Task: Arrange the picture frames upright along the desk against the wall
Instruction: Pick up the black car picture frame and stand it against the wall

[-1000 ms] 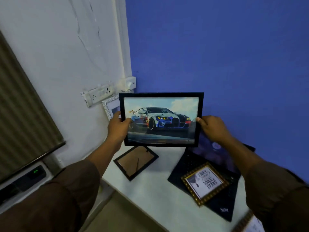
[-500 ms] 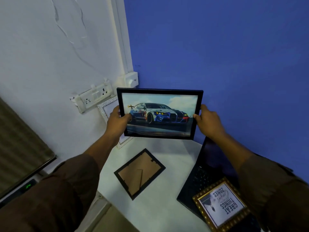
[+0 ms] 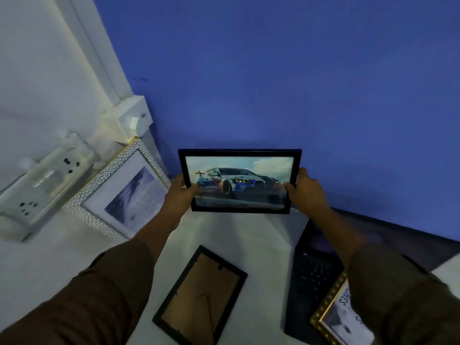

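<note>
A black frame with a car picture is held upright close to the blue wall, its lower edge at or just above the white desk. My left hand grips its left side and my right hand grips its right side. A white textured frame leans upright against the white wall at the left. A black frame lies face down on the desk, brown backing up. A gold-edged frame lies on the laptop, partly hidden by my right sleeve.
An open black laptop sits at the right with its screen toward the blue wall. A white socket strip and a switch box are fixed on the white wall above the textured frame.
Both hands have carried the car frame forward and down toward the blue wall, and the view has moved closer to the desk corner. The white textured frame now shows in full.
</note>
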The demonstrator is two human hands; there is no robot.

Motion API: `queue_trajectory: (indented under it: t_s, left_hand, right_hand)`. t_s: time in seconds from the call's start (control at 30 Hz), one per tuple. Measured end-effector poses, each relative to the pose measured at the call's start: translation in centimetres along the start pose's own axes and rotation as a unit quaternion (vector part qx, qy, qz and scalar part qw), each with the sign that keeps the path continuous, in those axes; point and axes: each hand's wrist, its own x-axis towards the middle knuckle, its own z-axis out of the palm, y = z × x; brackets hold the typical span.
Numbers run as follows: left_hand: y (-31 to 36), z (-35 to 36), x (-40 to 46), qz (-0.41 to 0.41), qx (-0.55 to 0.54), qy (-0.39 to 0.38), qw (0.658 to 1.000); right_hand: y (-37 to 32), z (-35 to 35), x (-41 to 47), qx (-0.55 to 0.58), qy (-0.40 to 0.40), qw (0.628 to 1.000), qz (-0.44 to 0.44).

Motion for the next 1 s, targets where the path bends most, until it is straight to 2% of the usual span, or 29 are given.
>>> queue_trajectory:
  t_s: [0.2, 0.37, 0.5, 0.7, 1.0]
  left_hand:
    - [-1.1, 2.4, 7.0, -0.025, 0.017, -0.042, 0.999]
    - [-3.0, 4.1, 10.5, -0.052, 0.044, -0.098, 0.993]
    - [-5.6, 5.0, 13.1, -0.059, 0.053, -0.127, 0.989]
    - [-4.2, 6.2, 13.2, -0.061, 0.046, -0.117, 0.990]
    - [-4.5, 6.7, 12.9, -0.058, 0.046, -0.109, 0.991]
  right_hand:
    - [0.3, 3.2, 3.7, 0.099, 0.023, 0.980, 0.170]
    - [1.3, 6.6, 4.9, 0.153, 0.054, 0.954, 0.253]
    - [2.5, 8.7, 5.3, 0.147, 0.076, 0.946, 0.278]
    - [3.4, 9.8, 5.6, 0.154, 0.106, 0.941, 0.283]
    - [3.8, 10.2, 4.7, 0.159, 0.089, 0.941, 0.285]
